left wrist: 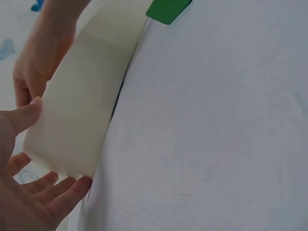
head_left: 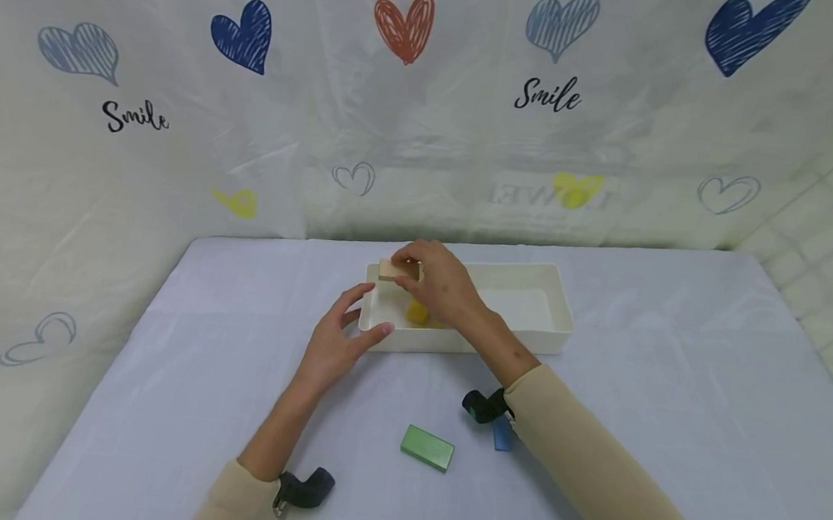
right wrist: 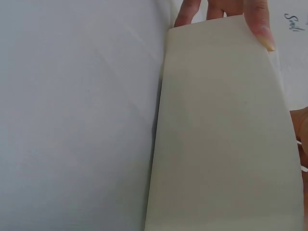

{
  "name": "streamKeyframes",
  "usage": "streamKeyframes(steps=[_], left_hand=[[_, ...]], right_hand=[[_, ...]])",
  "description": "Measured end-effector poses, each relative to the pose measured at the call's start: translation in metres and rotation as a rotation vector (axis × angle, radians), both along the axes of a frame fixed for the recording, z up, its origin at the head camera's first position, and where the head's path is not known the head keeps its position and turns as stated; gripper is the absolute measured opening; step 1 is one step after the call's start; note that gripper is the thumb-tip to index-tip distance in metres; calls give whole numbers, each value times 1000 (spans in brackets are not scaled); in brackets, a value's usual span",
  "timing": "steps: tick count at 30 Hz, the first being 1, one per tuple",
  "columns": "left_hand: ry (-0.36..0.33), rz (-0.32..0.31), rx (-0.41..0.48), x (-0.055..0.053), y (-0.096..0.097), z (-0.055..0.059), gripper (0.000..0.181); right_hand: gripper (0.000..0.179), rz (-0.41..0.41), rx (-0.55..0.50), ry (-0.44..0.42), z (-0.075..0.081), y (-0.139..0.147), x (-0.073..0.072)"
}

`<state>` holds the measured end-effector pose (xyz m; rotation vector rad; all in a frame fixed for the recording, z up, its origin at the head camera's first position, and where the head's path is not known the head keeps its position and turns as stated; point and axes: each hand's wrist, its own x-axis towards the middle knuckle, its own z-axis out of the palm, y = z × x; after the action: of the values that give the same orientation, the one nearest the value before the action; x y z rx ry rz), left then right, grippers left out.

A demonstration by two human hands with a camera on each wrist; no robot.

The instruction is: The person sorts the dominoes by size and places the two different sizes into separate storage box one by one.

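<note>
One tan block (head_left: 389, 271) sits in the right grip (head_left: 440, 282), pinched between thumb and fingers at the far left of the tray (head_left: 522, 340). The left grip (head_left: 335, 346) is spread, fingers touching the tray's end, thumb at its near rim. A yellow block (head_left: 417, 313) lies inside; a green block (head_left: 428, 448), on the surface (head_left: 225, 375).

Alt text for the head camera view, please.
A person's right hand pinches a pale block at the left end of a white tray, which the left hand grips. A yellow block lies inside; a green block and a partly hidden blue block lie in front on the white-covered table.
</note>
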<state>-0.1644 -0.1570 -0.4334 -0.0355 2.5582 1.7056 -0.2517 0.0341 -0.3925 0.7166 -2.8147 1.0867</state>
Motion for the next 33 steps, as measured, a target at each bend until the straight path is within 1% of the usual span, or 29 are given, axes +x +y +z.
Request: streamKeyframes(steps=[11,22,27,33], left_hand=[[2,2,-6,-2,0,-3,74],[-1,-3,2,-1,1,-1,72],[5,-7,-18,-2,1,-1,72],[-3,1,-40,-3,0,-1,74]], right_hand=[[28,3,0,8,-2,1,0],[35,3,21,-37,-7,4,-4],[32,-5,10,-58,-9,8,-3],[30,7,-22,-42,-6,12,1]])
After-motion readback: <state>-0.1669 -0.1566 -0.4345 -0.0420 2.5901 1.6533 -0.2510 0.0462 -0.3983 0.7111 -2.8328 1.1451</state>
